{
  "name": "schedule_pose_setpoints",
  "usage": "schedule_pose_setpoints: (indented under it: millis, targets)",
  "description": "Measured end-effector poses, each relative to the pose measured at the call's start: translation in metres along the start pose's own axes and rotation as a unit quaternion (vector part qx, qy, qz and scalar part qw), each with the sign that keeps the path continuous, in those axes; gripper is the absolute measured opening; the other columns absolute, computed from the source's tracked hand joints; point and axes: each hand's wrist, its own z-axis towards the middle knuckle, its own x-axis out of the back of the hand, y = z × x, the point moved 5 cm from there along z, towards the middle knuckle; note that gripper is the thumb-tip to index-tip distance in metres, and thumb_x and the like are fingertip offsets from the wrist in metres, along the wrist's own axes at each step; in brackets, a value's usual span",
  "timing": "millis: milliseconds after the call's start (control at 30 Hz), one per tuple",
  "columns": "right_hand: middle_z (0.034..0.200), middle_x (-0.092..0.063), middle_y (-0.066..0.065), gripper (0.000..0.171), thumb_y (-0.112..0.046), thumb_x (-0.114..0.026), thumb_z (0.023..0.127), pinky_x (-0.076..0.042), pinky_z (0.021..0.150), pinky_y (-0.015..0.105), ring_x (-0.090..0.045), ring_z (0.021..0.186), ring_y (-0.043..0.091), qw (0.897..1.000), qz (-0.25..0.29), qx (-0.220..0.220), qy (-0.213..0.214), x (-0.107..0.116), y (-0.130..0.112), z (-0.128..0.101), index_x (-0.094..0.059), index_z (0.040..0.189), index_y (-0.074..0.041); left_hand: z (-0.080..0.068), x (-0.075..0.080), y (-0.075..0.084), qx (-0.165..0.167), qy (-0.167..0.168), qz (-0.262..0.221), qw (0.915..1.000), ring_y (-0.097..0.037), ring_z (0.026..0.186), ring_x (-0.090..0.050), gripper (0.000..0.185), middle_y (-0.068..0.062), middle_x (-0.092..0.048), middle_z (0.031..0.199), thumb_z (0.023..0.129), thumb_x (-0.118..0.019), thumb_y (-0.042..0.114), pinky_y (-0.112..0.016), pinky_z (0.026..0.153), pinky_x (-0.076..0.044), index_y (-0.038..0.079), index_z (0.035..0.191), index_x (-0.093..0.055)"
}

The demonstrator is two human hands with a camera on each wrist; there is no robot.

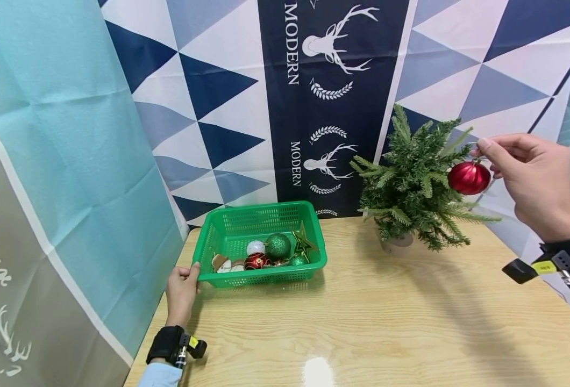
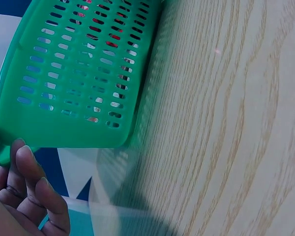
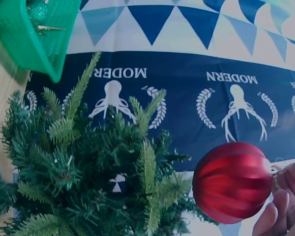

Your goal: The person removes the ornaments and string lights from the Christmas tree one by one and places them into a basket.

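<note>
Right hand [image 1: 532,180] has the red bauble [image 1: 469,178] pinched by its little cap, fingertips on top so the ball hangs straight down under them. It's up in the air just off the right side of the small tree [image 1: 413,188], touching or nearly touching the outer needles on that side, can't quite tell which. From the right wrist camera the bauble [image 3: 232,182] sits to the side of the branches [image 3: 88,162], about level with the upper ones. So the tree is to the left of that hand, pretty much right there, and the right hand is by far the nearer one.

Left hand [image 1: 182,287] is way over at the table's left edge, thumb hooked over the rim of the green basket [image 1: 217,239] at its near left corner, fingers loosely curled by the wall. Basket holds a glittery green ball [image 1: 278,246], a star and a few other ornaments, well apart from the tree.
</note>
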Motion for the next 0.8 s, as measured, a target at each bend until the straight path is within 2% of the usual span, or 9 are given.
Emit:
schedule_pose_setpoints:
  millis: [200, 400, 533, 633, 800]
  targets:
    - [0.09, -0.076, -0.001, 0.023, -0.012, -0.072, 0.098, -0.044, 0.061, 0.015, -0.056, 0.074, 0.012, 1.0, 0.026, -0.004, -0.016, -0.01, -0.003, -0.004, -0.073, 0.112, 0.006, 0.0, 0.0, 0.001, -0.003, 0.0, 0.004, 1.0, -0.027, 0.063, -0.06, 0.033, -0.006, -0.054, 0.074, 0.106, -0.059, 0.035, -0.034, 0.059, -0.049, 0.004, 0.098, -0.051]
    - [0.094, -0.075, -0.002, 0.027, -0.013, -0.069, 0.1, -0.044, 0.062, 0.015, -0.057, 0.078, 0.011, 0.999, 0.01, 0.0, -0.043, -0.021, -0.008, -0.008, -0.07, 0.117, 0.008, 0.0, 0.0, 0.001, -0.004, 0.0, 0.003, 1.0, -0.031, 0.065, -0.061, 0.034, -0.007, -0.054, 0.075, 0.106, -0.06, 0.036, -0.032, 0.059, -0.049, 0.004, 0.098, -0.05]
    - [0.095, -0.075, 0.0, 0.028, -0.012, -0.068, 0.101, -0.046, 0.065, 0.015, -0.06, 0.083, 0.011, 0.998, 0.013, 0.008, -0.059, -0.028, -0.011, -0.012, -0.068, 0.119, 0.009, 0.001, 0.001, 0.001, -0.009, 0.002, 0.003, 0.9999, -0.028, 0.063, -0.06, 0.035, -0.007, -0.054, 0.075, 0.106, -0.06, 0.037, -0.031, 0.058, -0.048, 0.005, 0.097, -0.051]
    - [0.097, -0.075, 0.0, 0.028, -0.013, -0.068, 0.101, -0.047, 0.066, 0.015, -0.062, 0.088, 0.011, 0.997, -0.004, 0.011, -0.072, -0.034, -0.012, -0.014, -0.068, 0.12, 0.008, 0.0, 0.0, 0.001, -0.011, 0.001, 0.004, 0.9999, -0.026, 0.062, -0.059, 0.035, -0.008, -0.054, 0.076, 0.106, -0.06, 0.037, -0.031, 0.058, -0.049, 0.005, 0.097, -0.051]
    - [0.099, -0.075, -0.001, 0.028, -0.015, -0.068, 0.102, -0.049, 0.065, 0.016, -0.063, 0.086, 0.01, 0.996, -0.033, 0.014, -0.087, -0.043, -0.012, -0.017, -0.069, 0.119, 0.007, -0.001, 0.001, 0.001, -0.01, -0.001, 0.004, 0.9999, -0.024, 0.061, -0.059, 0.035, -0.007, -0.053, 0.075, 0.106, -0.06, 0.037, -0.034, 0.06, -0.05, 0.004, 0.097, -0.05]
